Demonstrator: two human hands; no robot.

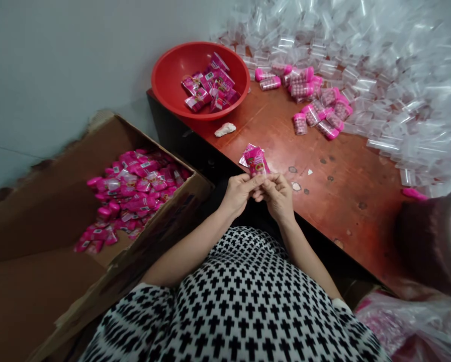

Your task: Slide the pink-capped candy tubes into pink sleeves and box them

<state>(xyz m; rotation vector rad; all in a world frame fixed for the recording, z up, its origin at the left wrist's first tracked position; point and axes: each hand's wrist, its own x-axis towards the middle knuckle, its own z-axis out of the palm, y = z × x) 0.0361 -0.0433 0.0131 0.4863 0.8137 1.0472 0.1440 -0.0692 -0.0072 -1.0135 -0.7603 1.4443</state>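
My left hand (239,192) and my right hand (276,195) meet at the near edge of the red-brown table (323,171). Both pinch a small pink printed label wrapper (254,161), which sticks up from my fingertips. What sits inside my fingers below the wrapper is hidden. A red bowl (172,75) at the table's far left corner holds more pink wrappers (210,88). Several small clear tubes with pink caps, filled with pink candy (316,103), lie farther back on the table.
A big heap of empty clear tubes (379,60) covers the table's back and right. A cardboard box (59,201) at my left holds many finished pink pieces (130,193). A dark container with pink candies (436,241) stands at the right. A white scrap (225,129) lies by the bowl.
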